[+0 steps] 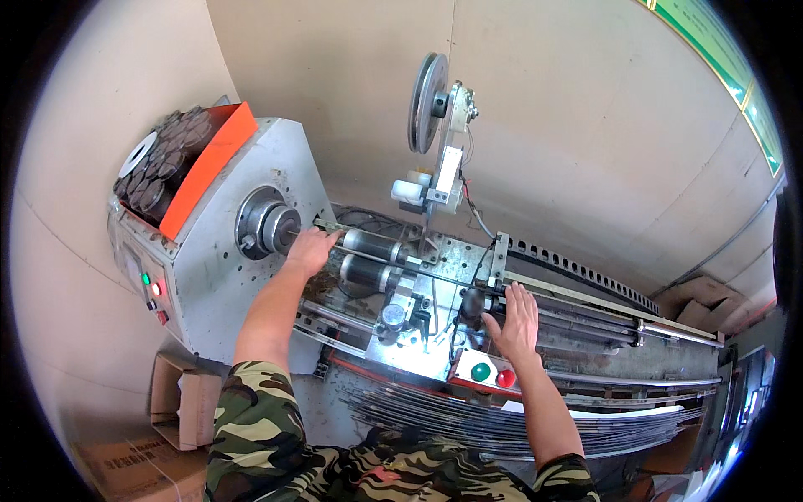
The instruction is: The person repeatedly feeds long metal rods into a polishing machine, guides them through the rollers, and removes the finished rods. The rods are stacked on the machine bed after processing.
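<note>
My left hand [311, 251] is closed around a thin metal rod [418, 271], just to the right of the round chuck [281, 226] of a grey winding machine. Its fingertips are partly hidden behind the hand. From there the rod runs rightward over the carriage plate. My right hand [517, 325] lies with fingers stretched out and thumb apart at the right end of the carriage. Beside its thumb is a dark rounded part [473, 303]; I cannot tell whether they touch. Below its wrist sits a control box with a green button [480, 371] and a red button [506, 378].
An orange-edged tray [207, 171] of dark round pieces tops the grey housing. A spool wheel [428, 102] rises behind the carriage. Two black cylinders [368, 259] and a dial gauge [393, 315] sit mid-machine. Many long thin rods [535, 418] lie in front. Cardboard boxes [134, 468] stand lower left.
</note>
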Demonstrator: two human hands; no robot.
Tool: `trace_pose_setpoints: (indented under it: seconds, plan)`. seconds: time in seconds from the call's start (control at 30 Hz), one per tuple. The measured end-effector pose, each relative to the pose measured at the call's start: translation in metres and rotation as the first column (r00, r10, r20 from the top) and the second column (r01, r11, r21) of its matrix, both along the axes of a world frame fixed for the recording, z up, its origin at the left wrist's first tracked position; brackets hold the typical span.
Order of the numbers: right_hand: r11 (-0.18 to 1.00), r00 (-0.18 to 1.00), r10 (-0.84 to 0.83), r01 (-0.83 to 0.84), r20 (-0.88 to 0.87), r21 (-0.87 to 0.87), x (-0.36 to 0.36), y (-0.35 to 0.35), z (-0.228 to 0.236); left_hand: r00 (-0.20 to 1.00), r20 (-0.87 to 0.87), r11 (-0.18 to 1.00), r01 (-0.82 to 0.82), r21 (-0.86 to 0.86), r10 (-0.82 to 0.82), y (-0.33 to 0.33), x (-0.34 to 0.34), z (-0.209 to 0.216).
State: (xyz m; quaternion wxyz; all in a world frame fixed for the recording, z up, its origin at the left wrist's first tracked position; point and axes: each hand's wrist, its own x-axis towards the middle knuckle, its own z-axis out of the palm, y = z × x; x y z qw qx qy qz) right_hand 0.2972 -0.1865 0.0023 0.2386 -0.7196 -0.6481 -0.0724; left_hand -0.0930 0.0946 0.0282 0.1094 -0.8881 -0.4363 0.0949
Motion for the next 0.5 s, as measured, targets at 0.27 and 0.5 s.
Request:
trace_pose_setpoints:
  seconds: [0.27,0.5]
  plan:
    - [1.0,1.0,-0.014,0.014,-0.027,0.012,0.005,0.003,-0.009,0.999,0.044,0.999,0.023,0.034,-0.025,0.002,-0.003,-0.007]
    - [0.999,0.999,-0.024,0.025,-0.047,0.02,0.001,0.005,-0.008,0.999,0.046,1.0,0.007,-0.018,-0.006,0.005,-0.003,-0.001]
